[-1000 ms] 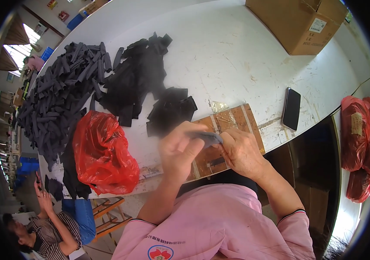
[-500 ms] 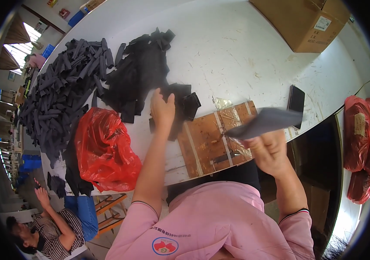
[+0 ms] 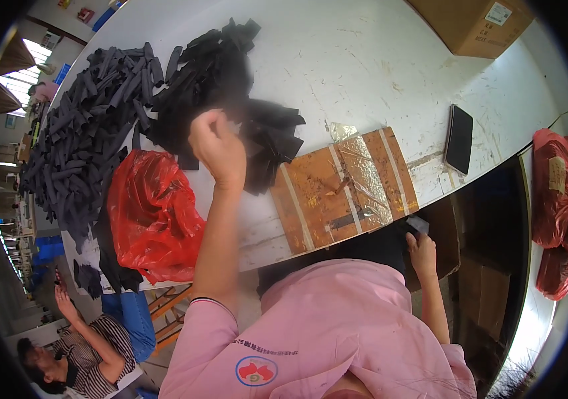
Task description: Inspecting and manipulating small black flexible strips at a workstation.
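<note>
My left hand (image 3: pixel 219 149) is over the black fabric pieces (image 3: pixel 197 86), its thumb and fingers pinched together. A smeared dark fabric piece shows at its fingertips, hard to make out from the pile behind it. Below the table's front edge, my right hand (image 3: pixel 422 256) is closed on a small grey flat piece (image 3: pixel 418 225), whose end sticks out above the fingers. Between the hands, a brown wooden board (image 3: pixel 314 193) with strips of tape lies at the table edge. A dark slim tool (image 3: pixel 348 220) and a small brown piece (image 3: pixel 338 187) rest on it.
Rolled dark grey pieces (image 3: pixel 91 120) are heaped at the left, behind a red plastic bag (image 3: pixel 154 219). A phone (image 3: pixel 458 139) lies right of the board. A cardboard box (image 3: pixel 476 30) stands far right; red bags (image 3: pixel 553 193) hang beyond. Another person (image 3: pixel 94 346) sits lower left.
My right hand has dropped from above the board to below the table edge. My left hand has shifted left and its spread fingers have pinched together. The view has shifted slightly.
</note>
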Available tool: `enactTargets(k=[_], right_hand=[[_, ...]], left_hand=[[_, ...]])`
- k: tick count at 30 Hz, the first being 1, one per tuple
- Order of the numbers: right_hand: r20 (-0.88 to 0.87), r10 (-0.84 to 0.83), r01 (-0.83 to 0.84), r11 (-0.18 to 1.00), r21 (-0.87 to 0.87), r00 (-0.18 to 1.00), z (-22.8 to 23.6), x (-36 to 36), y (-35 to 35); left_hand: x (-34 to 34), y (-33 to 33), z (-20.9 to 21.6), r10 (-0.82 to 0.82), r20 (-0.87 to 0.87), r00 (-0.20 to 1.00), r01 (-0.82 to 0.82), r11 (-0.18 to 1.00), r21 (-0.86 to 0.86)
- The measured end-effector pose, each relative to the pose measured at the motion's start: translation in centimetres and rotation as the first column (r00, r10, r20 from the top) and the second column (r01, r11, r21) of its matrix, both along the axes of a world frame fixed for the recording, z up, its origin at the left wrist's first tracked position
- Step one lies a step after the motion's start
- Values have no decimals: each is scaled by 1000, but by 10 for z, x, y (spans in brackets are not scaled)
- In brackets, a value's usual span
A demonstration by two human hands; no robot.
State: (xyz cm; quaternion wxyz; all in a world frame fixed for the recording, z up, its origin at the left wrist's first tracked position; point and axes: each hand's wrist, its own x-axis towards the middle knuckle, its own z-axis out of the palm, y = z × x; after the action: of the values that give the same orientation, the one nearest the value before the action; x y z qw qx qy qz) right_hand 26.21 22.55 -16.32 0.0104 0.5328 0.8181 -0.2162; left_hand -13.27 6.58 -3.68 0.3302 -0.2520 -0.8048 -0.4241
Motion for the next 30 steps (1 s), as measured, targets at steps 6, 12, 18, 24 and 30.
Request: enactTargets(k=[6,12,18,24,30], right_hand=[[-719,255,-639,695,-329,647,119,-123,-64],[-873,-147,-628,641,-441,464,136,-197,-112],[-839,-407,-564,621,-544,361,120,-220,-124],[-829,-402,-391,742,-544,390,105,-209,-117],[-850,-321,-437,750,-497,417,109,-223,-119]], left_hand=[[43,-30,17,-198,345,917,-26,835,550],[87,-60,-12,-574,625,530,-306,558,771],[111,-68,-42,-718,628,299,-316,547,775],[109,-68,-50,-860,473,193,-387,376,842],[123,-62,-48,-857,490,160,-372,407,834]])
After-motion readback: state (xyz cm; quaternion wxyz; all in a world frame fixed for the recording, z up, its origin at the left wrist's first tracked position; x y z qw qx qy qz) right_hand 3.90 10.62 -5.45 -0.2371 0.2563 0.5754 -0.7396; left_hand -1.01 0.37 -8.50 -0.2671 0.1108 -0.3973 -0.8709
